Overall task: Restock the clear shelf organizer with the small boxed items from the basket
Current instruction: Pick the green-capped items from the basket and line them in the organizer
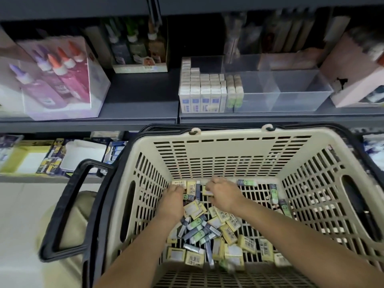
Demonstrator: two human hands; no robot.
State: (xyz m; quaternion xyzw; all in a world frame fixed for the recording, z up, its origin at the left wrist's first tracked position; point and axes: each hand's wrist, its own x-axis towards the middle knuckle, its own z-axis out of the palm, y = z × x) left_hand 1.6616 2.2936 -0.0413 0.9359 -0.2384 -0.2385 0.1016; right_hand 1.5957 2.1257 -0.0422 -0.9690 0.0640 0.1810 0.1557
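Note:
A beige plastic basket [228, 148] with black handles sits below the shelf and holds several small yellow, green and dark boxed items [216, 229] scattered on its floor. Both my hands reach down inside it. My left hand [172, 199] lies on the boxes near the far wall, its fingertips hidden among them. My right hand [223, 193] is curled, pinching a small yellow box [208, 193]. On the shelf above stands the clear organizer [291, 94]; its left compartments are packed with white boxes [201, 92], its right compartments hold nothing.
A clear case of glue bottles [60, 77] stands on the shelf at left, a pink box [353, 80] at right. More stationery [137, 53] sits behind. A lower shelf with packaged goods [52, 154] is left of the basket.

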